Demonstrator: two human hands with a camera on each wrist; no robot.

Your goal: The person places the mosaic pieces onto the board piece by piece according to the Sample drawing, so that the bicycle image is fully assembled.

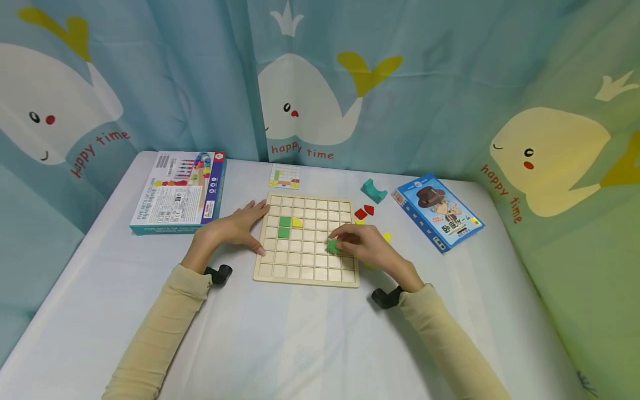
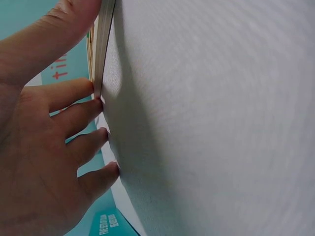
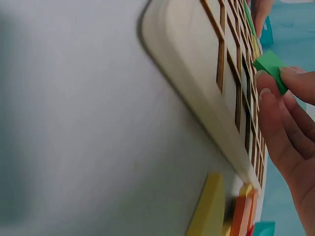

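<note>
Right hand (image 1: 367,244): grip narrowed to a pinch, thumb and fingertips on a green piece (image 1: 332,246), over the right half of the grid board (image 1: 306,276). Left hand (image 1: 239,225): grip spread wide, touching the board's left edge. Two green squares (image 1: 285,221) and a yellow piece (image 1: 297,223) sit in cells left of centre. Yellow pieces (image 1: 387,237) lie right of the board, partly screened by the right hand; red pieces (image 1: 360,214) just beyond. Farther out on the tabletop (image 1: 280,344): teal block (image 1: 374,191), hat-picture box (image 1: 440,214), pattern card (image 1: 285,176), another box (image 1: 182,189) at left. Whale-print curtain (image 1: 200,83) behind.
</note>
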